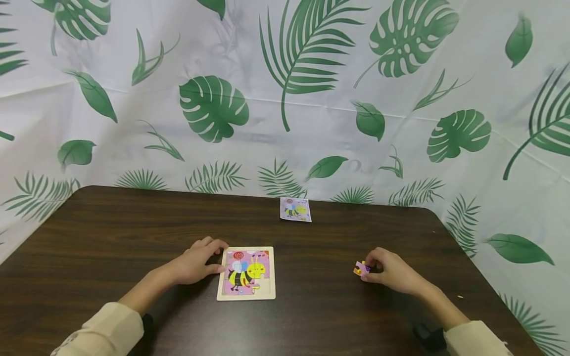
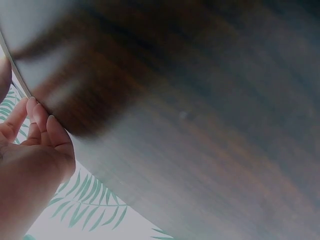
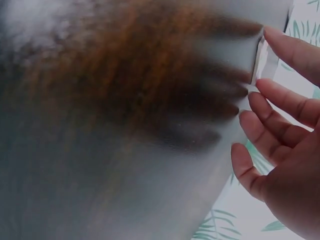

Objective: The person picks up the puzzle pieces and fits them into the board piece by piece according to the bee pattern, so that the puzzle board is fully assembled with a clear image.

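Observation:
A square wooden puzzle board [image 1: 246, 298] lies on the dark table with a bee picture in it. Bare wood shows in its lower right part, where no piece sits. My left hand [image 1: 198, 261] rests at the board's left side, index fingertip near the top left corner and thumb on the left edge. Well to the right, my right hand [image 1: 394, 272] pinches a pink and yellow puzzle piece [image 1: 360, 269] between thumb and index finger. In the right wrist view that puzzle piece [image 3: 260, 61] shows as a pale edge between the fingertips, low over the tabletop.
Near the far edge of the table [image 1: 178, 217] lies a small printed bee picture card [image 1: 296, 209]. A white cloth [image 1: 325, 138] with green leaves hangs behind the table. A tiny pale speck [image 1: 460, 296] lies right of my right wrist.

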A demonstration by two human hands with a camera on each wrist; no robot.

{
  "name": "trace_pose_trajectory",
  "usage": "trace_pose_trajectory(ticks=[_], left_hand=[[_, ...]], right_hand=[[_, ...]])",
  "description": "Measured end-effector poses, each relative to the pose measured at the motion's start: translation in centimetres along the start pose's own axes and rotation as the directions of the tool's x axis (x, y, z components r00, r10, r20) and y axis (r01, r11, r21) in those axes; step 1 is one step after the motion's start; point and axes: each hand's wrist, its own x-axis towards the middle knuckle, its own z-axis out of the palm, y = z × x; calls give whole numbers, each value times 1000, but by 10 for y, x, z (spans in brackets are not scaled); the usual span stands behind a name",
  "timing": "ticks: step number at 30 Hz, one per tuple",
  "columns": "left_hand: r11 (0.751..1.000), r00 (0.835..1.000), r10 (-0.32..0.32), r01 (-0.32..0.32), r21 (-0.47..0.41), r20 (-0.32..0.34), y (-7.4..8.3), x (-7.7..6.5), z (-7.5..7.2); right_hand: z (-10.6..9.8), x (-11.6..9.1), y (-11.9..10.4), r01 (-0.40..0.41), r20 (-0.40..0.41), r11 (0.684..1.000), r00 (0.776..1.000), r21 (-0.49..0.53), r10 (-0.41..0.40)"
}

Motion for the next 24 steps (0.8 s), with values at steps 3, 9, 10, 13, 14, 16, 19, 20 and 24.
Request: trace_pose_trajectory(ticks=[3, 9, 10, 13, 14, 16, 19, 20, 24], left_hand=[[1000, 1000, -5, 5, -4, 1, 0, 0, 1], [1000, 1000, -13, 13, -3, 1, 0, 0, 1], [1000, 1000, -11, 11, -2, 0, 0, 0, 1], [1000, 1000, -5, 5, -1, -2, 0, 0, 1], [1000, 1000, -4, 4, 0, -2, 0, 0, 1], [1000, 1000, -3, 3, -1, -4, 0, 0, 0], [1000, 1000, -5, 5, -3, -3, 1, 0, 0], [1000, 1000, -5, 5, -3, -3, 1, 0, 0], [1000, 1000, -5, 5, -4, -2, 1, -1, 0]], right_hand=[[1, -1, 1, -12, -6, 1000, 1000, -1, 12], [2, -2, 1, 9, -23, 1000, 1000, -5, -9], [3, -2, 1, 15, -27, 1000, 1000, -5, -15], [4, -2, 3, 34, -45, 999, 998, -9, -34], [4, -2, 3, 40, -49, 999, 998, -11, -40], [5, -2, 4, 51, -58, 999, 997, -16, -52], [5, -2, 4, 71, -71, 997, 995, -28, -73], [5, -2, 4, 78, -70, 996, 994, -34, -80], [6, -2, 3, 84, -67, 995, 994, -50, -87]])
